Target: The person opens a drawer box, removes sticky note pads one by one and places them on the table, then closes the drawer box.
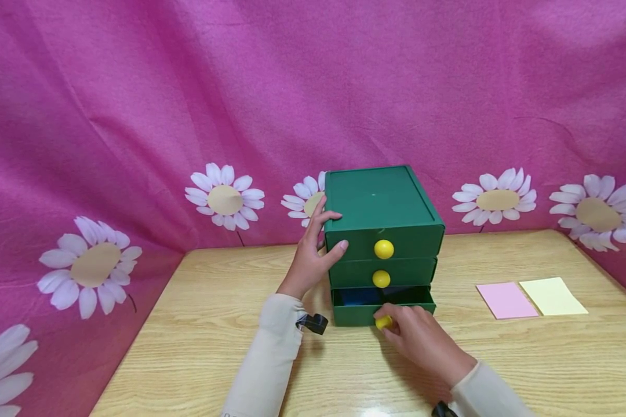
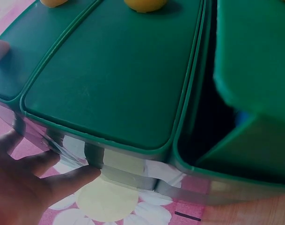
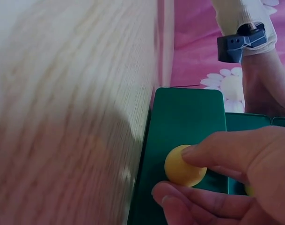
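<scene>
A green three-drawer unit point(image 1: 378, 200) stands on the table, each drawer bearing a round yellow knob. Its bottom drawer point(image 1: 353, 316) is pulled partly out, and something dark blue point(image 1: 360, 296) shows inside. My right hand point(image 1: 422, 339) pinches the bottom drawer's knob point(image 3: 182, 164) between thumb and fingers. My left hand point(image 1: 309, 255) steadies the unit's left side with spread fingers. Its thumb lies at the front of the top drawer and a finger reaches over the top edge. In the left wrist view, the outstretched fingers point(image 2: 74, 180) touch the clear side wall.
To the right of the unit, a pink paper pad point(image 1: 507, 300) and a pale yellow one point(image 1: 553, 296) lie side by side on the wooden table point(image 1: 214, 324). Behind hangs a magenta cloth point(image 1: 313, 92) with white daisies, close to the table's back edge.
</scene>
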`<state>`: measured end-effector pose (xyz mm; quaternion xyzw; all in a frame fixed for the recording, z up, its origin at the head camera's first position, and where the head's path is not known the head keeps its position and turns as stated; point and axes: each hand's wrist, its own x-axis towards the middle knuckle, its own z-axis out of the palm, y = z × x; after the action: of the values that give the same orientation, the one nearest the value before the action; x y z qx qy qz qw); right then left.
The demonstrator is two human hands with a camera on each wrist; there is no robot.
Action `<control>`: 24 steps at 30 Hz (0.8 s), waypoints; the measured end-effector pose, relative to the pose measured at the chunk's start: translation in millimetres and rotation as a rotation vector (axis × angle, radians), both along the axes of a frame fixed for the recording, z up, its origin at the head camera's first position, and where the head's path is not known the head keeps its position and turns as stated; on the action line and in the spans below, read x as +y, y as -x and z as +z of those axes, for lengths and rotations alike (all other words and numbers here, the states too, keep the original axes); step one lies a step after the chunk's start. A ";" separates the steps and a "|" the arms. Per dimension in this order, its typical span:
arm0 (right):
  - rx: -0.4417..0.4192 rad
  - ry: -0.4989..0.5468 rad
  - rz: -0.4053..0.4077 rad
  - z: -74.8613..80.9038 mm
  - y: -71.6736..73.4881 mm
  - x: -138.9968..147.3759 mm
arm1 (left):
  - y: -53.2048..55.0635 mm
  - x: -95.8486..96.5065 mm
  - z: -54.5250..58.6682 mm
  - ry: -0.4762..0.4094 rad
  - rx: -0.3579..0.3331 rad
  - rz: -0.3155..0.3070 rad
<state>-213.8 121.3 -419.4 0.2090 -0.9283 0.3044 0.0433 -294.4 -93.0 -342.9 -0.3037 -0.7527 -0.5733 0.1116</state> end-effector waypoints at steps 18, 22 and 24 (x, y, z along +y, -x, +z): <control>-0.011 -0.049 0.034 3.9 -18.6 0.2 | 0.5 0.4 0.5 0.010 -0.011 0.005; 0.019 -0.065 0.062 3.4 -22.2 1.7 | -0.2 0.1 1.0 0.009 -0.012 0.008; 0.029 -0.067 0.073 3.5 -24.0 2.7 | -0.5 -0.1 1.3 0.009 -0.012 0.010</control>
<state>-189.8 124.0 -415.9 0.2484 -0.9291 0.2713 0.0387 -293.9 -93.1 -341.7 -0.2969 -0.7574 -0.5713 0.1084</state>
